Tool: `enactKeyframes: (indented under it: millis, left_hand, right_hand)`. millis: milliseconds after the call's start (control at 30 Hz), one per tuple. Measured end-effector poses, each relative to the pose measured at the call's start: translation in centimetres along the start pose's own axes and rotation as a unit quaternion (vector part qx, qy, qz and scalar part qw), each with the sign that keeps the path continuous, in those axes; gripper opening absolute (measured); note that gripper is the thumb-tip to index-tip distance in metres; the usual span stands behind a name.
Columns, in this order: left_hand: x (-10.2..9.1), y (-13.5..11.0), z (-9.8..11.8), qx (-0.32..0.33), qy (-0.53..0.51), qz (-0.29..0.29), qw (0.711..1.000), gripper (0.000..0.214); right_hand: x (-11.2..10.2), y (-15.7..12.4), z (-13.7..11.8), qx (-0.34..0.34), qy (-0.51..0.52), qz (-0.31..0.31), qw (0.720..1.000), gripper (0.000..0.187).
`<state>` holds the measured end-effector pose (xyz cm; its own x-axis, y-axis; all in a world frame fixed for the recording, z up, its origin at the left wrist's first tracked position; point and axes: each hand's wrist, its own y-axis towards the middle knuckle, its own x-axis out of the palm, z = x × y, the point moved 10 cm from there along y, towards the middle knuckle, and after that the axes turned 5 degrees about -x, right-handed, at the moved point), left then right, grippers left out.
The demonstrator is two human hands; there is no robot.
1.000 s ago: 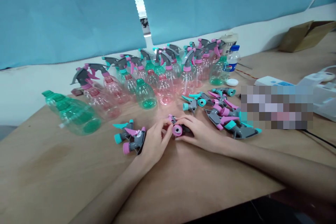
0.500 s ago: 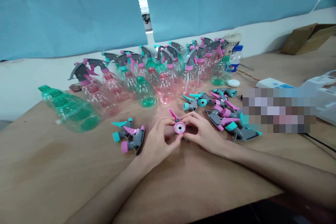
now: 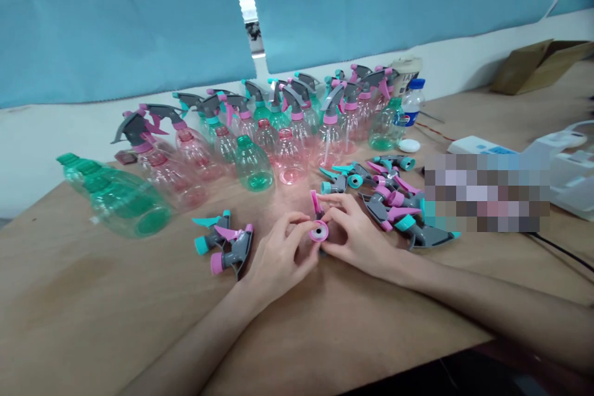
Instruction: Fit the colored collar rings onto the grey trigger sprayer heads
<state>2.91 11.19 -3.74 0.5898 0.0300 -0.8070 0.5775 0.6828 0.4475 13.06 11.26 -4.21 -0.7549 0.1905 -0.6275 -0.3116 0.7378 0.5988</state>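
Sprayer head (image 3: 318,232) held over the table (image 3: 348,334) near mid-view, pink collar (image 3: 312,237) faced to the camera, trigger (image 3: 315,200) pointed to 12 o'clock. Collar pinched from 9 by the left hand (image 3: 278,252), thumb and fingers nearly closed; head gripped from 3 by the right hand (image 3: 364,236), fingers half curled. Two loose sprayers (image 3: 239,252) laid at 9, other sprayers (image 3: 429,235) scattered at 2, bottles (image 3: 254,164) ranged at 11.

Both hands (image 3: 283,253) (image 3: 359,232) grip a pink-collared spray head (image 3: 318,231) above the table (image 3: 325,334)
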Motion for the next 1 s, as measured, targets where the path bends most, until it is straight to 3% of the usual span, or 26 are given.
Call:
enactKeyframes:
  millis: [267,533,867,1000]
  left_hand:
    - [0.3,0.1,0.1,-0.004,-0.002,-0.018,1.000,0.024]
    - [1.7,0.4,-0.8,-0.068,-0.080,-0.100,0.989,0.023]
    - [2.1,0.6,-3.1,-0.178,-0.215,-0.115,0.953,0.010]
    - [2.4,0.5,-3.4,-0.189,-0.234,-0.124,0.946,0.010]
  right_hand:
    - [0.0,-0.2,-0.7,-0.044,-0.038,0.003,0.998,0.022]
    - [1.0,-0.4,1.5,-0.002,-0.014,-0.032,0.999,0.023]
    - [1.0,-0.1,1.1,0.011,0.040,-0.046,0.998,0.020]
    - [1.0,-0.1,0.8,0.000,0.054,-0.054,0.997,0.019]
